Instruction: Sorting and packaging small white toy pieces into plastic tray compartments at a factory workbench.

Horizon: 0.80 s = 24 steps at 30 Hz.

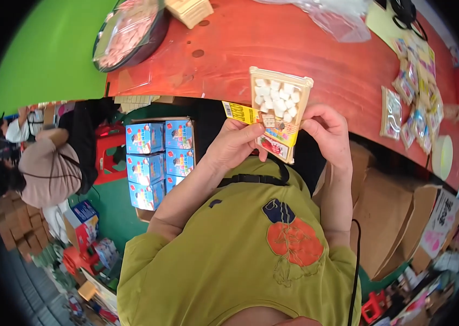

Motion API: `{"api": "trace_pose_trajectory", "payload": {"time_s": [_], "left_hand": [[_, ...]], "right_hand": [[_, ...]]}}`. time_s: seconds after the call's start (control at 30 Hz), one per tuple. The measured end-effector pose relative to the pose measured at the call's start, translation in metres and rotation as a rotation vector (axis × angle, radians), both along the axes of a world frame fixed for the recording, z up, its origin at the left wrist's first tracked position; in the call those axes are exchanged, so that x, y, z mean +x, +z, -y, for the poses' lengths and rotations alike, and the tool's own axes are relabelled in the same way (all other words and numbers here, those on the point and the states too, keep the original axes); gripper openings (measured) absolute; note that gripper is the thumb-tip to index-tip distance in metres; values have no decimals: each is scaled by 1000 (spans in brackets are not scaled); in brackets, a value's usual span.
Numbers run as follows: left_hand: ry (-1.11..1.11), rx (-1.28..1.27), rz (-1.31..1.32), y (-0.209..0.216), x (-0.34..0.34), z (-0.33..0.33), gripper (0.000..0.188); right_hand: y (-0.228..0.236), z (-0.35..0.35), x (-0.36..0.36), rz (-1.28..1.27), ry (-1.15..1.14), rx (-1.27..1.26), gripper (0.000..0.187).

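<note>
Just past the red table's near edge, both my hands hold a shallow tan tray [256, 79] full of small white cubes [277, 98]. A yellow printed card [243, 113] with a barcode lies across its lower half. My left hand [236, 142] pinches this card and the tray's lower left side, thumb on top. My right hand [328, 133] grips the tray's right edge between thumb and fingers. A strawberry-printed part [273, 148] shows at the tray's lower end; I cannot tell whether it belongs to the card.
A dark bowl of pink pieces [126, 41] and a wooden block [190, 11] stand on the red table [218, 49]. Several small packets [419, 103] are heaped right. Below, blue boxes [145, 168] fill a carton; an open cardboard box [387, 217] stands right. A person [50, 157] is at left.
</note>
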<state>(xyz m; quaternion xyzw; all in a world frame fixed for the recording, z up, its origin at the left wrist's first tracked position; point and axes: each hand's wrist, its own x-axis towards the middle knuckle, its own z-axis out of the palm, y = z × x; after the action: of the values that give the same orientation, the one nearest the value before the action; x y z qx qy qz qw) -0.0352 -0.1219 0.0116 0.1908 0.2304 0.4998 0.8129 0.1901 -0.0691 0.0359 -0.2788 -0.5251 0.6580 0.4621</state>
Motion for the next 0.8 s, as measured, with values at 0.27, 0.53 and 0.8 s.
{"api": "trace_pose_trajectory", "payload": {"time_s": [0.27, 0.53, 0.8], "left_hand": [[-36, 91, -85, 0, -1, 11, 29], [-11, 161, -234, 20, 17, 19, 14], [55, 227, -306, 16, 16, 17, 14]], "right_hand": [[8, 16, -9, 47, 65, 18, 10], [-38, 46, 20, 82, -157, -190, 31], [-56, 32, 30, 141, -48, -117, 53]]}}
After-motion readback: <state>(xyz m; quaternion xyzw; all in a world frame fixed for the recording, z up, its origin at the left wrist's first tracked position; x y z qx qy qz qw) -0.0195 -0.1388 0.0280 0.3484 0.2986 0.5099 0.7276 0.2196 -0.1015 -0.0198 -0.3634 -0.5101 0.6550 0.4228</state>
